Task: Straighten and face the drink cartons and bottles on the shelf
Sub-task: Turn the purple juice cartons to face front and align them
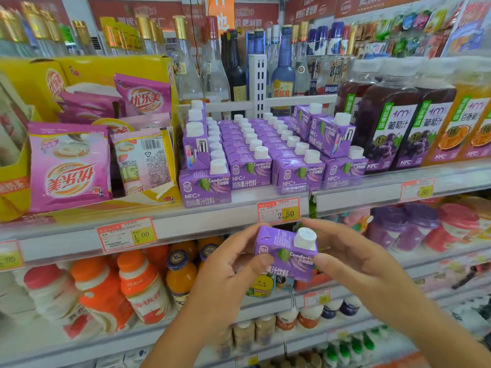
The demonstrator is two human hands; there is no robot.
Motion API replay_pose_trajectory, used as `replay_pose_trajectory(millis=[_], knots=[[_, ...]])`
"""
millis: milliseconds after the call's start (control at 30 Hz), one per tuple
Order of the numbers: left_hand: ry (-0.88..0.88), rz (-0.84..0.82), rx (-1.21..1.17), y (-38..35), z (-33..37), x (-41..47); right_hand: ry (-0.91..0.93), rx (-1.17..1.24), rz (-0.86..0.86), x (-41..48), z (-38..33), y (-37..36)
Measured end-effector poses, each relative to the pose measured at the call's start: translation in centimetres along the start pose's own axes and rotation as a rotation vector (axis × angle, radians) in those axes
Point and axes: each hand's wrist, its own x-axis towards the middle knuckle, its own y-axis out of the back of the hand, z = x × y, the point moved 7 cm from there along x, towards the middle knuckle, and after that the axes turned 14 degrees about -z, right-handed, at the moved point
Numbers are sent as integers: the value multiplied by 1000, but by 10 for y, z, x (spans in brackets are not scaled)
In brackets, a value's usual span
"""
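A small purple juice carton [285, 252] with a white cap is held in front of the shelf edge, label toward me. My left hand [228, 269] grips its left side and my right hand [348, 256] its right side. On the shelf above stand several rows of the same purple cartons [255, 155]. A second layer is stacked at the left [196, 136], one of its cartons turned sideways. Another tilted stack sits at the right [326, 134]. Dark grape juice bottles [393, 128] stand to the right of the cartons.
Pink milk-tea sachets in yellow display boxes [87, 144] fill the shelf's left. Glass liquor bottles [212, 62] stand behind a white rail. Price tags [279, 209] line the shelf edge. Orange and white bottles [127, 285] occupy the lower shelf.
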Motion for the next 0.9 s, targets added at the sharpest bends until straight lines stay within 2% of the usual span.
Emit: replay_pose_trajectory(millis=[167,267,367,500,567,700,900], knots=[[-23,-73,76,17,25,12,-65,-293,-279,23,-52,20],[-38,-72,159,25,49,25,-63,-442,-338,37,-86,32],[-97,-12,405,36,80,37,-59,-626,-294,51,-113,50],[-330,320,911,77,122,40,-67,-825,-182,79,-141,81],[-366,407,1068,97,129,43,-74,-936,-99,102,-151,100],[-256,377,1125,123,106,54,-131,-1149,-9,160,-154,134],[-248,346,1107,129,83,61,-237,-1106,20,227,-120,163]])
